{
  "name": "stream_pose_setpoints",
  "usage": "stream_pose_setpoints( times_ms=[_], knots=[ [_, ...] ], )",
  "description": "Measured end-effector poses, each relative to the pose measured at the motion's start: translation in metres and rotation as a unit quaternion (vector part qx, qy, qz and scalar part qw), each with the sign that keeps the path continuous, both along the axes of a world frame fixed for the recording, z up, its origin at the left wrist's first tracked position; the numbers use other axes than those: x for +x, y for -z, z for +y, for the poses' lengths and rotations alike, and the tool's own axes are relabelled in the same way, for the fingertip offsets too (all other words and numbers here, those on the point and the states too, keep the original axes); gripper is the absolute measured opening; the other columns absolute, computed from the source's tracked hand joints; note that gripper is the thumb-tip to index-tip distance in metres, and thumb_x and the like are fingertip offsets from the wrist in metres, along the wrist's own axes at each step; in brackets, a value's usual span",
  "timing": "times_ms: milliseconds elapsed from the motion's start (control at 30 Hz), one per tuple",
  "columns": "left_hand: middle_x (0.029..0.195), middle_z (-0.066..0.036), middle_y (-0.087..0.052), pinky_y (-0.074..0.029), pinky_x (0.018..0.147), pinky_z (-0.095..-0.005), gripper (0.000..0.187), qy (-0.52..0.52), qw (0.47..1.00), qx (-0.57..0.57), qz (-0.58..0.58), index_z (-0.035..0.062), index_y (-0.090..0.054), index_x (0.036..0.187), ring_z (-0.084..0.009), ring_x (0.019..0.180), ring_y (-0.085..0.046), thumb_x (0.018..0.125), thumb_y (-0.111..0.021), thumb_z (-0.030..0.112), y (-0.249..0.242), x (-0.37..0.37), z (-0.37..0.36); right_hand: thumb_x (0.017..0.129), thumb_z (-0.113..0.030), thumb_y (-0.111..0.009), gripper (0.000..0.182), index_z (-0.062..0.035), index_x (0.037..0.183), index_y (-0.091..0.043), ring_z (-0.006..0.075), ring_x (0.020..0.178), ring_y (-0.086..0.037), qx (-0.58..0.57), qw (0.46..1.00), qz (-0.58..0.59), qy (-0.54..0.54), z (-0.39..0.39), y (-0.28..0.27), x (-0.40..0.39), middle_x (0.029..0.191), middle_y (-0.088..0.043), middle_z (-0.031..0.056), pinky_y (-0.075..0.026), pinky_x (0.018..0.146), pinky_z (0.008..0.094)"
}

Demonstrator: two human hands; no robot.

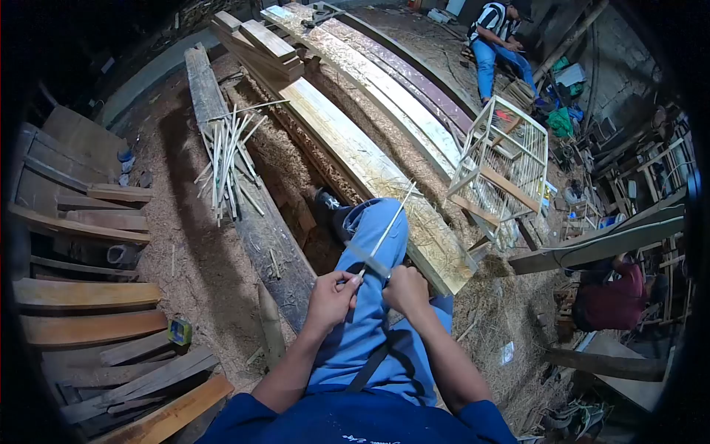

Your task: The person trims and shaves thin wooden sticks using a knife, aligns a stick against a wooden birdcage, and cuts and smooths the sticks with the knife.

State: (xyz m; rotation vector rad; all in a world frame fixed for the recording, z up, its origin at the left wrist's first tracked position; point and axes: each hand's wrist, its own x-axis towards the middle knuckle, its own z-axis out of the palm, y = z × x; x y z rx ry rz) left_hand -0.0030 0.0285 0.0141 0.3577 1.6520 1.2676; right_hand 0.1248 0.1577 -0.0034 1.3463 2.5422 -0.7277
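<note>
My left hand (334,300) pinches a thin bamboo stick (389,224), which slants up and to the right over my jeans-covered knee. In the fist of my right hand (407,288) is a knife; its flat blade (369,260) lies across the stick just beyond my left fingers. The knife's handle is hidden by my fingers. Ahead and to the left, a loose pile of similar sticks (225,159) rests on a dark weathered plank (270,240).
A pale thick plank (347,140) runs beside my knee, carrying wood blocks (268,38) at its far end. To the right stands a slatted wooden cage (503,166). Another person (494,44) sits at the back right. Boards and a tape measure (179,331) lie left.
</note>
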Motion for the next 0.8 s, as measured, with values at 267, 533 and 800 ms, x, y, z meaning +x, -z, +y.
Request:
stream_pose_setpoints(
  times_ms=[267, 533, 800],
  knots=[
    [0.057, 0.0, -0.058, -0.034, 0.044, -0.0239, 0.019, 0.026, 1.0, -0.014, -0.003, -0.0031, -0.063, 0.085, -0.004, 0.047, -0.048, 0.096, -0.064, 0.013, 0.005, -0.004, 0.013, 0.07, -0.017, -0.074, 0.022, 0.0, 0.083, -0.072, 0.043, 0.083, -0.069, -0.027, 0.998, -0.036, -0.047, 0.002, -0.007, -0.007, 0.086, -0.068, 0.0268, -0.056, 0.077, 0.0502],
    [0.059, 0.0, -0.058, -0.034, 0.044, -0.0214, 0.021, -0.018, 0.998, 0.026, -0.057, -0.0062, -0.062, 0.093, -0.004, 0.048, -0.048, 0.096, -0.064, 0.015, 0.015, -0.007, 0.003, 0.072, -0.015, -0.067, 0.019, -0.0003, 0.081, -0.073, 0.0451, 0.084, -0.067, -0.032, 0.998, -0.046, 0.02, -0.002, 0.012, -0.019, 0.084, -0.068, 0.0289, -0.055, 0.08, 0.0529],
    [0.059, 0.001, -0.055, -0.035, 0.045, -0.0213, 0.016, -0.012, 0.996, -0.016, -0.086, -0.0059, -0.064, 0.099, -0.0031, 0.049, -0.047, 0.097, -0.062, 0.01, -0.006, -0.004, -0.042, 0.076, -0.013, -0.063, 0.02, 0.0049, 0.08, -0.071, 0.0492, 0.084, -0.066, -0.051, 0.991, 0.012, 0.125, 0.01, 0.029, -0.018, 0.082, -0.066, 0.0325, -0.053, 0.079, 0.0553]
  ],
)
